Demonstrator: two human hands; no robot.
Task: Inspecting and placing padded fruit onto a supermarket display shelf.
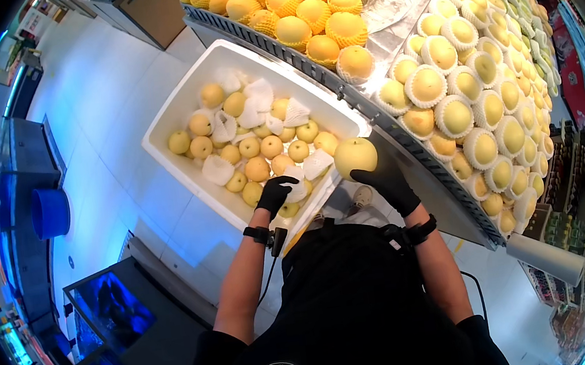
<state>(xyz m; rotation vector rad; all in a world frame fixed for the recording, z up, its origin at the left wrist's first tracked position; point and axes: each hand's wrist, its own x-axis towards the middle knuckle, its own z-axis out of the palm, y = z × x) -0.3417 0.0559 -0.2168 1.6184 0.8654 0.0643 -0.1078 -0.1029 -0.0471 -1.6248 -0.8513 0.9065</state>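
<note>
In its black glove, my right hand (391, 187) holds a large yellow-green pear (356, 158) by its lower side. The pear is bare, stem up, near the right corner of a white foam box (193, 191). My left hand (275, 196), gloved as well, is over the box's near side. Its thumb and finger pinch a white foam net sleeve (295, 183). Loose yellow pears (257, 169) cover much of the box floor, and several empty foam sleeves (257, 102) lie among them.
A display stand with a grey slatted edge (304, 51) runs along the right. It bears pears in white foam nets (452, 115) and round orange-yellow fruit in yellow nets (294, 30). A plastic roll (546, 259) sits at its corner. Dark tanks (114, 305) stand left, beyond them a blue bin (51, 212).
</note>
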